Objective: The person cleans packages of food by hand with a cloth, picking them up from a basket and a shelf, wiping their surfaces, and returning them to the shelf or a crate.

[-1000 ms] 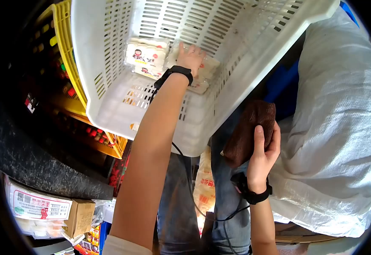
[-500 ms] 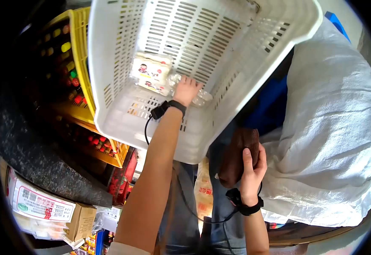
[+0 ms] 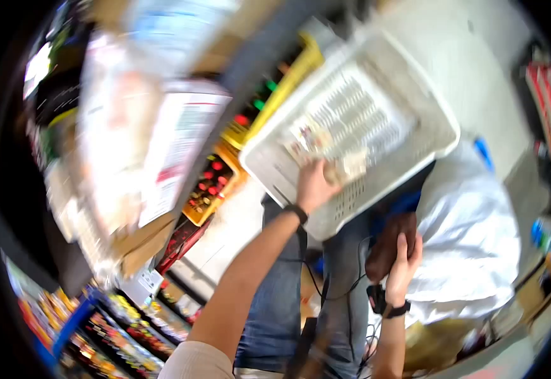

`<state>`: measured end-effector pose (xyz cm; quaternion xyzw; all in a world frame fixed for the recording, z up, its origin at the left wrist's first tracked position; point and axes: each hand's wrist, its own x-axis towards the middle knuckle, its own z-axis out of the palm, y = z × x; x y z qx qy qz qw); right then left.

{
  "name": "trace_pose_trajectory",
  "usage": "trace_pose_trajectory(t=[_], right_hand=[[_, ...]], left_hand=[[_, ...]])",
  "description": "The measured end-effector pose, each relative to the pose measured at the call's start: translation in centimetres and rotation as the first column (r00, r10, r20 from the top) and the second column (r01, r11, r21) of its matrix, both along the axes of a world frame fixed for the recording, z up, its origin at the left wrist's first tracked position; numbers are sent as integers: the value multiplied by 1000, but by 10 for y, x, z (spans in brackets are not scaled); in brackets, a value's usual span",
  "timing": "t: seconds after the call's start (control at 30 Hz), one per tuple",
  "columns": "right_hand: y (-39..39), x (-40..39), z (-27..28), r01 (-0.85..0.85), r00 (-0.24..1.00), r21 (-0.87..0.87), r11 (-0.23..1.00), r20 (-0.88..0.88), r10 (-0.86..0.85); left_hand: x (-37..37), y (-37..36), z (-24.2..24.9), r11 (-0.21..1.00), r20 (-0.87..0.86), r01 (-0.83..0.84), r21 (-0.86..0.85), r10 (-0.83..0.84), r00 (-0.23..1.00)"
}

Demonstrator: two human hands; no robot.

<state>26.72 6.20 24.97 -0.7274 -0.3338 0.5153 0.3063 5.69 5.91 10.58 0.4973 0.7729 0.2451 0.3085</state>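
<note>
My left hand [image 3: 316,185] reaches into the white slatted basket [image 3: 259,158], its fingers on a clear plastic pack [image 3: 350,165] that is blurred. Beside that pack, toward the basket's left wall, lies a printed white packet [image 3: 309,139]. My right hand [image 3: 404,268] is wrapped round a dark brown object [image 3: 392,247] with a smooth surface, outside the basket at its lower right. Both wrists carry black bands with devices and cables.
A big white woven sack [image 3: 468,227] stands right of my right hand. Yellow crates [image 3: 209,183] with red-capped bottles are left of the basket. Blurred cartons [image 3: 184,145] lie at the upper left, shelves of colourful goods [image 3: 120,322] at the lower left.
The view has swung to the left and back, so the basket appears smaller and further right. My left hand stays at the plastic pack; my right hand still holds the brown object.
</note>
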Motion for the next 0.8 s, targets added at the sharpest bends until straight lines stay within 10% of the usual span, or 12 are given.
trace_pose_trajectory(t=[0.27,0.33,0.37,0.57,0.8], right_hand=[[-66,-44,171,-634,715,239,736,-183,675],[-45,-55,145,-666,691,251,702,-145,708],[-84,-101,229,-655,692,358,665,-68,718],[-36,-147,158,-596,685,420,684,-179,706],[-57,-251,147,-540,727,446,713,-179,663]], left_hand=[[-59,-102,370,918,-19,-120,377,137,990],[-74,-98,372,912,-109,-124,391,179,978],[-124,-168,479,856,-158,-139,498,247,956],[-207,-158,489,967,-157,-217,135,237,959],[-341,-172,465,993,-100,95,-66,-101,990]])
